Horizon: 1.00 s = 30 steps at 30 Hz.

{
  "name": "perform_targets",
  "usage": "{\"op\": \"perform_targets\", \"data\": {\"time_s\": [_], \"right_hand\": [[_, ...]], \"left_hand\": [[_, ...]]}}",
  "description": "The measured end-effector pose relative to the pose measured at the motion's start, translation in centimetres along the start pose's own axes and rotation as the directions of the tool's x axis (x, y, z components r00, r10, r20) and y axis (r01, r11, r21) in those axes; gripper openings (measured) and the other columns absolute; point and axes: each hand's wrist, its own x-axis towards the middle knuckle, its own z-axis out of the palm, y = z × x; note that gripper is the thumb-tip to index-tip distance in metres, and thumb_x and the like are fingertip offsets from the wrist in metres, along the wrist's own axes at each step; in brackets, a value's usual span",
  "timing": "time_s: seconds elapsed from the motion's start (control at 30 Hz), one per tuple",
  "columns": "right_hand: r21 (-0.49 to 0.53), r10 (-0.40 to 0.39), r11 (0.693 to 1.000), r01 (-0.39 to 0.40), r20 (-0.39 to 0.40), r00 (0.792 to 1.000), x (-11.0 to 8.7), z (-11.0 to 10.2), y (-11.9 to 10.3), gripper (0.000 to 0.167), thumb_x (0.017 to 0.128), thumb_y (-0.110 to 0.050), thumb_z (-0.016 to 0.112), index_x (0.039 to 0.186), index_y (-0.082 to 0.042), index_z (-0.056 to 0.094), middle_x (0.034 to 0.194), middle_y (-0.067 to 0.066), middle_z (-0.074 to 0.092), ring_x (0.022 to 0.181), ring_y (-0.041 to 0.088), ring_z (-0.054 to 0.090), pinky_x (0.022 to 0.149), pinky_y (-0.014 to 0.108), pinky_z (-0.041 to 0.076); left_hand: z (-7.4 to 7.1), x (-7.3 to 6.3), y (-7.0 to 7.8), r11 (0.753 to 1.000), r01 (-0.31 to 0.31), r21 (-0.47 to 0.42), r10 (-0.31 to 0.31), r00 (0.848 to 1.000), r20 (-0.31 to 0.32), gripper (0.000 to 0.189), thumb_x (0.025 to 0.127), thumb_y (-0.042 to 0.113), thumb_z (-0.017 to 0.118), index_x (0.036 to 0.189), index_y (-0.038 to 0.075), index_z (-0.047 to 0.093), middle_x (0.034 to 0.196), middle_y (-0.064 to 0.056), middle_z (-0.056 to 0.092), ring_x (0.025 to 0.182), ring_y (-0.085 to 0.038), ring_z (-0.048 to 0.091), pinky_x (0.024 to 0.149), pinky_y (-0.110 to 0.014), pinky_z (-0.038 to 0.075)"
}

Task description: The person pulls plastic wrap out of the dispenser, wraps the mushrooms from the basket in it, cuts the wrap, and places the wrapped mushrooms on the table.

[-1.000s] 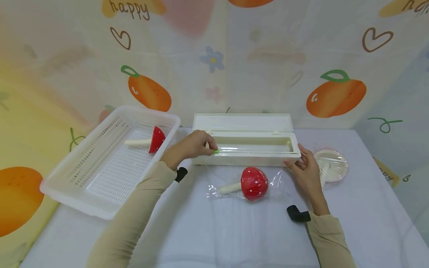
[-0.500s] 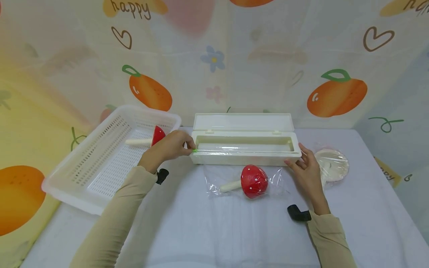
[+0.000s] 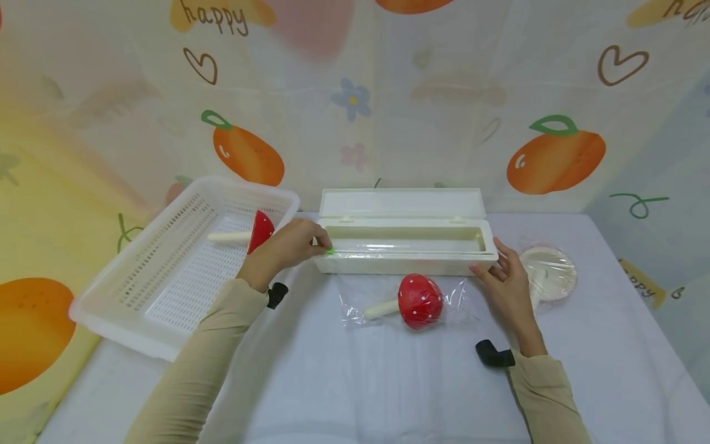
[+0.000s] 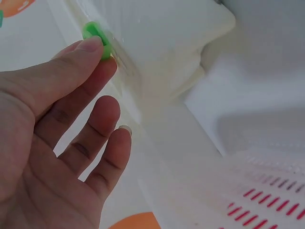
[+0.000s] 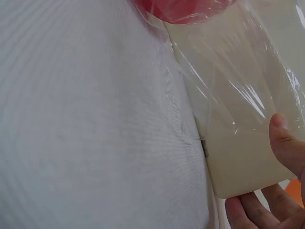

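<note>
My left hand (image 3: 288, 246) is at the left end of a white cling film dispenser box (image 3: 410, 265), whose lid (image 3: 402, 203) stands raised at the back. Thumb and index finger pinch a small green slide cutter (image 4: 97, 40) on the box's front rim; the other fingers are loosely bent. My right hand (image 3: 507, 290) grips the box's right end, thumb on one face and fingertips round the end (image 5: 252, 210). Clear film hangs over the front. On it or under it, I cannot tell which, lies a red-capped toy mushroom (image 3: 420, 302) with white dots and a pale stem.
A white perforated basket (image 3: 183, 271) stands at the left, with another red-capped mushroom (image 3: 261, 231) lying inside, partly behind my left hand. Right of the box, a round pale item (image 3: 549, 274) lies wrapped in clear film. A patterned curtain (image 3: 432, 111) hangs behind the white-covered table (image 3: 399, 388).
Along the front rim, my left hand has slid the green cutter left to the box's left end, then slightly back right. My right hand keeps its hold on the right end.
</note>
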Motion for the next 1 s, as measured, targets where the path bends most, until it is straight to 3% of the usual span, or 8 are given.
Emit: {"op": "perform_targets", "data": {"time_s": [0.23,0.43,0.6,0.83,1.0], "right_hand": [[0.035,-0.016,0.999,0.015,0.013,1.000,0.0,0.0,0.3,0.076,0.089,-0.001,0.071,0.153,-0.004,0.030,0.150,0.029,0.041,0.094,-0.018,0.054,0.080,0.003,0.048],[0.042,-0.012,0.999,0.011,0.016,1.000,0.2,-0.1,0.6,0.076,0.089,-0.001,0.071,0.153,-0.003,0.030,0.150,0.029,0.041,0.094,-0.018,0.055,0.080,0.004,0.048],[0.029,-0.007,1.000,0.006,0.011,1.000,0.2,-0.2,0.5,0.076,0.089,-0.002,0.071,0.153,-0.004,0.030,0.150,0.028,0.042,0.093,-0.018,0.055,0.080,0.003,0.048],[0.035,0.014,0.999,-0.014,0.021,1.000,0.1,-0.2,0.2,0.076,0.090,-0.004,0.071,0.154,-0.004,0.029,0.151,0.027,0.042,0.094,-0.017,0.055,0.081,0.004,0.048],[0.016,0.025,1.000,-0.025,0.018,1.000,0.1,0.0,0.1,0.075,0.091,-0.009,0.071,0.154,-0.006,0.030,0.151,0.025,0.042,0.097,-0.015,0.055,0.082,0.004,0.048]], "left_hand": [[0.8,1.2,1.7,1.000,-0.006,0.003,0.006,1.000,0.010,0.013,0.089,0.006,0.072,0.101,0.008,0.078,0.099,-0.006,0.076,0.092,-0.024,0.063,0.084,-0.036,0.054],[1.5,2.5,2.9,0.998,-0.051,0.021,0.050,0.998,0.025,0.013,0.089,0.006,0.072,0.100,0.009,0.078,0.099,-0.005,0.076,0.094,-0.024,0.063,0.088,-0.036,0.053],[2.2,3.7,3.8,0.998,-0.063,-0.010,0.064,0.997,0.047,0.013,0.089,0.008,0.072,0.101,0.010,0.078,0.099,-0.003,0.076,0.089,-0.019,0.063,0.083,-0.032,0.053],[3.3,5.4,5.9,0.987,-0.154,-0.045,0.156,0.987,0.043,0.013,0.089,0.009,0.073,0.101,0.009,0.078,0.097,-0.002,0.076,0.080,-0.014,0.064,0.072,-0.024,0.051],[4.2,6.9,7.9,0.981,-0.189,-0.040,0.191,0.980,0.054,0.014,0.089,0.011,0.073,0.102,0.009,0.077,0.099,-0.002,0.076,0.085,-0.015,0.063,0.075,-0.024,0.051]]}}
